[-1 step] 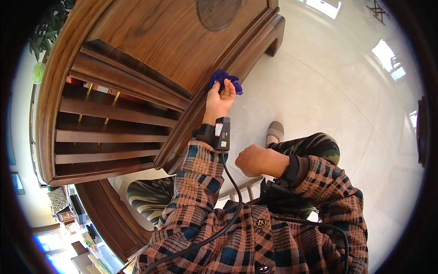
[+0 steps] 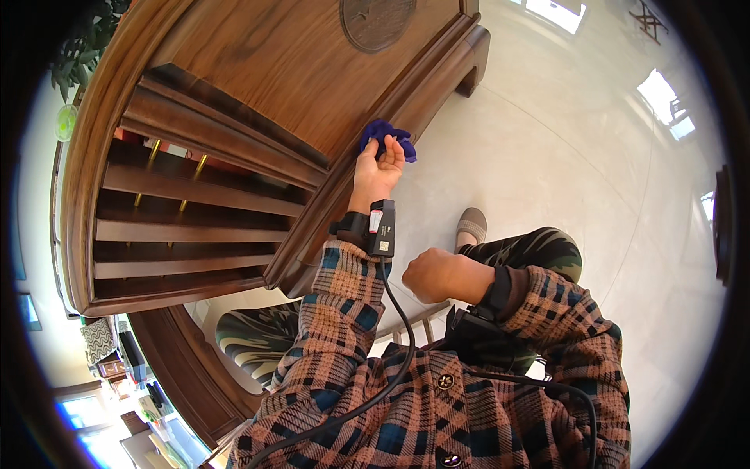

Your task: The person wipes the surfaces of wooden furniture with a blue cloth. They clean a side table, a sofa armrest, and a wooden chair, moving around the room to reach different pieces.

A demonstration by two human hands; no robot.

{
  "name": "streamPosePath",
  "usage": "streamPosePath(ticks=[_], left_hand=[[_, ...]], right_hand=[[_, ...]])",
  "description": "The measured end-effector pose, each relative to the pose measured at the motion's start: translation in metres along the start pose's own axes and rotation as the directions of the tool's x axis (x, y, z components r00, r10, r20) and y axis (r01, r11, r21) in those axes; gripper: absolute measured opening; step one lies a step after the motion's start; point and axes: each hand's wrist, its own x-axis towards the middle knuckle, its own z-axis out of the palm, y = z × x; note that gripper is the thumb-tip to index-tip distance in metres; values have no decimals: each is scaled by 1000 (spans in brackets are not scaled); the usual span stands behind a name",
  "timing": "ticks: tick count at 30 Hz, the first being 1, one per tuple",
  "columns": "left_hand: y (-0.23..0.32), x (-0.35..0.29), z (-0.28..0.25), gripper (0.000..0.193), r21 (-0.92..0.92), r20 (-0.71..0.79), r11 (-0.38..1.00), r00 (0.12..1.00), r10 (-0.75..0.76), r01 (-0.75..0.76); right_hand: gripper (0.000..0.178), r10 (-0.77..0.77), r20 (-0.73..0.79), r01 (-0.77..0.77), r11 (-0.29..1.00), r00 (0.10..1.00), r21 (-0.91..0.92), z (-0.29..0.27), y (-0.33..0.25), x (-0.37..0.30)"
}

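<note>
A bunched purple cloth (image 2: 400, 142) is pressed on the lower rail of a brown wooden piece of furniture (image 2: 258, 94). My left hand (image 2: 376, 173) grips this cloth, palm partly turned up and fingers curled. Part of the cloth hides behind the fingers. In front of my body, beside my right knee, my right hand (image 2: 436, 273) is closed in a fist with its back showing. Nothing sticks out of it, and it touches no furniture.
Horizontal slats (image 2: 191, 232) with gaps fill the furniture's near end; a round carved medallion (image 2: 376, 19) marks its panel. A black cable (image 2: 402, 313) runs from my left wrist device. Pale glossy floor (image 2: 562, 164) lies to the right. A dark wooden piece (image 2: 187, 375) stands lower left.
</note>
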Motion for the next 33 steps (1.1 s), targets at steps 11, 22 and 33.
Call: streamPosePath(ticks=[11, 22, 33], left_hand=[[67, -62, -88, 43, 50, -7, 998, 1000, -26, 27], [151, -237, -205, 31, 157, -33, 877, 886, 463, -453], [138, -203, -174, 45, -111, -42, 923, 930, 366, -368]], right_hand=[[22, -64, 21, 65, 996, 998, -54, -11, -16, 8], [20, -213, -67, 205, 973, 975, -105, -19, -41, -2], [21, -80, -46, 75, 992, 996, -98, 4, -21, 6]])
